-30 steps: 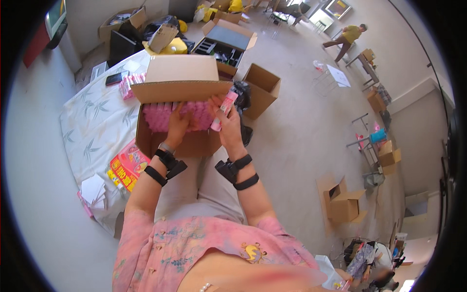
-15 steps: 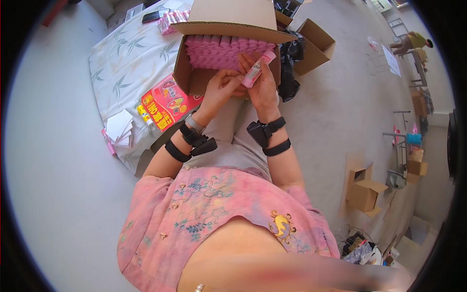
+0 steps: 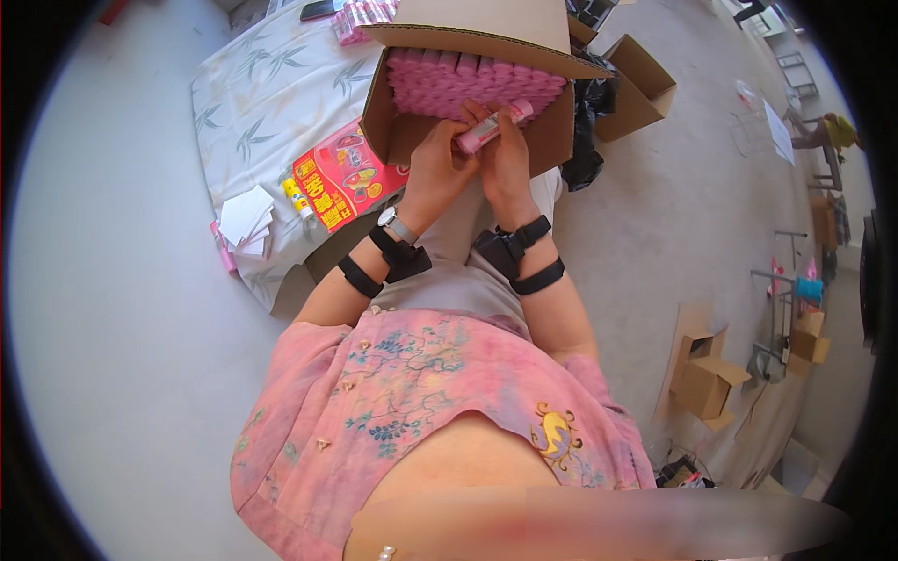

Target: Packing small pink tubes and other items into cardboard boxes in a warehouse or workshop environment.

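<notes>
Spreading at left, a white leaf-patterned tablecloth (image 3: 248,93) is lying beside an open cardboard carton (image 3: 377,117), which is facing the lap (image 3: 458,232), seemingly to bring its stacked pink tubes (image 3: 449,86) within reach. The carton's raised flap (image 3: 486,23) is jutting over them, perhaps getting in the way, while a black plastic bag (image 3: 589,136) is crowding its right side. A red-and-yellow package (image 3: 344,176) is resting on the tablecloth. The right hand (image 3: 508,168) is pinching one labelled tube (image 3: 490,131) at the carton's mouth, apparently tilting it label-up; the left hand (image 3: 438,173) is curling alongside, contact unclear.
</notes>
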A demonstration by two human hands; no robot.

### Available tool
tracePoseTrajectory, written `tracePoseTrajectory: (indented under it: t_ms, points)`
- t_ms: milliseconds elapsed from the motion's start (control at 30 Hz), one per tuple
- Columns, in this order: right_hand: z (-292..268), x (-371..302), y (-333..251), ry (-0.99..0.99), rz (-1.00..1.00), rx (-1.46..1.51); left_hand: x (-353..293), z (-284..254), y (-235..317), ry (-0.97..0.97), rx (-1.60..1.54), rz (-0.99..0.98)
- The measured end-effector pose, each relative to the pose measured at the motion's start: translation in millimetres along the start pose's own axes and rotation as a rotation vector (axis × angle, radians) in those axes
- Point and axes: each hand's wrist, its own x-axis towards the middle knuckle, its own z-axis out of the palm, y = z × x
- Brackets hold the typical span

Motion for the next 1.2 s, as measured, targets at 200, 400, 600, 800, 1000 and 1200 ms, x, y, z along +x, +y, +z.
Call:
tracePoseTrajectory:
  t_ms: [200,400,600,800,1000,1200]
  points:
    - [3.8,2.9,-2.6,-0.074,0.034,-0.199,-6.0,-20.4,-9.1,-0.118,-0.824,-0.404]
    - [17.0,-0.5,-12.7,-0.261,0.189,-0.408,-5.8,-33.0,-23.1,-0.355,-1.509,-0.761]
    - [19.8,13.9,-10.8,-0.391,0.251,-0.268,-16.3,-31.9,-33.2,-0.351,-1.868,-0.733]
    - [3.0,32.5,-7.3,-0.32,0.28,-0.366,3.8,-21.5,-37.9,-0.064,-1.801,-0.654]
    - [-8.7,28.2,-19.3,-0.094,0.069,-0.521,25.3,-16.3,-42.3,0.184,-1.744,-0.592]
    - [-13.5,27.2,-20.7,-0.052,0.051,-0.55,46.8,6.7,-37.8,0.258,-1.752,-0.618]
